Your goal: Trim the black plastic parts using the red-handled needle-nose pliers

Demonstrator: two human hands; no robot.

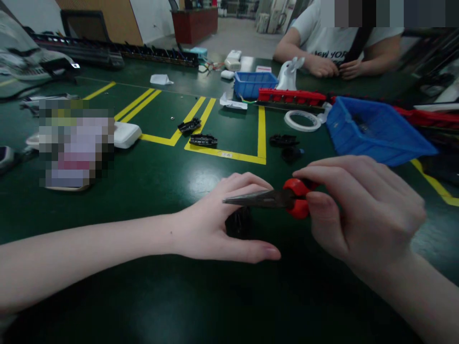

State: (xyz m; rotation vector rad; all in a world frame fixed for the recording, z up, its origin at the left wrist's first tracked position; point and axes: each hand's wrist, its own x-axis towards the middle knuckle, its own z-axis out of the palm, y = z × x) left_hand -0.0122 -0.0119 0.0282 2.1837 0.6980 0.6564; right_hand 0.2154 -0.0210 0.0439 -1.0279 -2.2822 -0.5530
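Note:
My right hand [366, 215] is closed on the red handles of a pair of needle-nose pliers [276, 198]. Their dark jaws point left, look closed and pass in front of the fingers of my left hand [215, 220]. That hand rests low over the table, its thumb stretched out and apart from the fingers. In the gap between thumb and fingers sits a small black part [239, 222], partly covered by the hand; the thumb does not visibly press on it. What the far fingertips touch is hidden.
Black plastic pieces [203, 140] lie beyond my hands on the green table [154, 191] marked with yellow tape. A blue bin [380, 131] and a tape roll [303, 121] are to the right. A phone [77, 148] leans at left. Another person [337, 52] sits opposite.

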